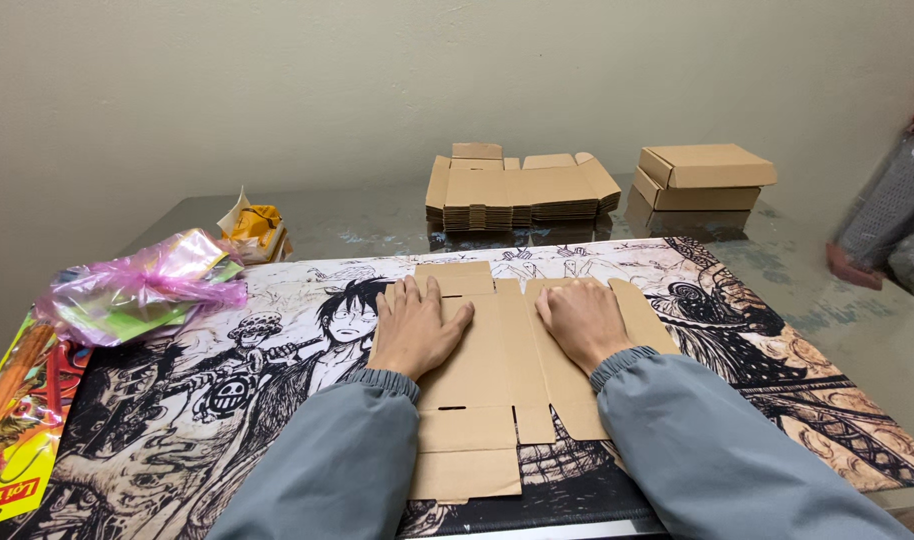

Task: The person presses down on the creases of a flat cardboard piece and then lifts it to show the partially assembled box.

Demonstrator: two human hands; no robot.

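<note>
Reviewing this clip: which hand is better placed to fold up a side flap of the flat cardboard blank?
Probably right. The right hand lies flat by the cardboard blank's right side flaps; the left hand presses its left-centre panel.

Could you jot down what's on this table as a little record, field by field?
Left hand: left hand pressed flat on the flat cardboard box blank
Right hand: right hand flat on the same blank
Surface: illustrated desk mat on a glossy table
Behind: stack of flat blanks; one folded box
Left side: pink plastic bag, yellow packet
</note>
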